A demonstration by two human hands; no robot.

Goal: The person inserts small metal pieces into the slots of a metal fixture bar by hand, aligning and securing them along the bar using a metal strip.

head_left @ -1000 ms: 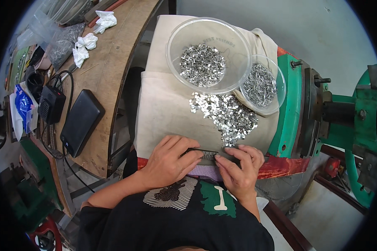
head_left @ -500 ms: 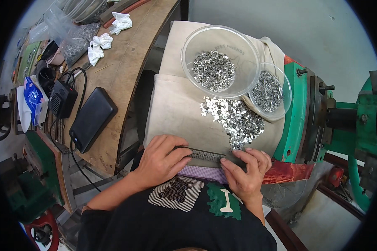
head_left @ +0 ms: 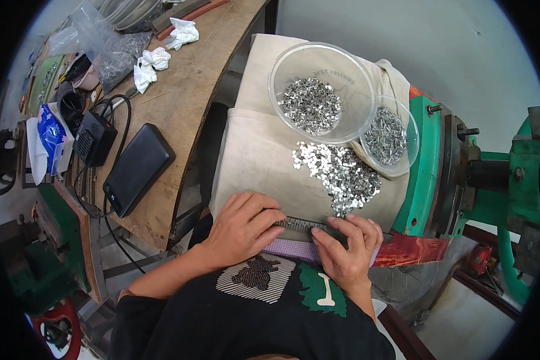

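Observation:
A narrow dark metal strip (head_left: pixel 301 224) with a row of fine slots lies crosswise at the near edge of the cloth, close to my body. My left hand (head_left: pixel 243 228) is closed over its left end, thumb and forefinger pinching it, so that end is hidden. At the other end my right hand (head_left: pixel 349 249) has the thumb at the strip's near side and the forefinger beyond it. Whether a small piece sits between those fingertips is too small to tell. Just past the right fingers spreads a loose pile of small shiny metal pieces (head_left: pixel 342 180).
Behind the pile stand a large clear plastic tub (head_left: pixel 366 78) and a smaller clear tub (head_left: pixel 413 141), both with small metal parts. A green machine (head_left: pixel 423 174) borders the right side. A wooden table (head_left: pixel 189 78) at left bears a black power bank (head_left: pixel 139 170), cables and crumpled tissues (head_left: pixel 182 34).
The view has shifted slightly, so everything sits a little right and lower. My right thumb has slid left along the strip, and the hands are closer together.

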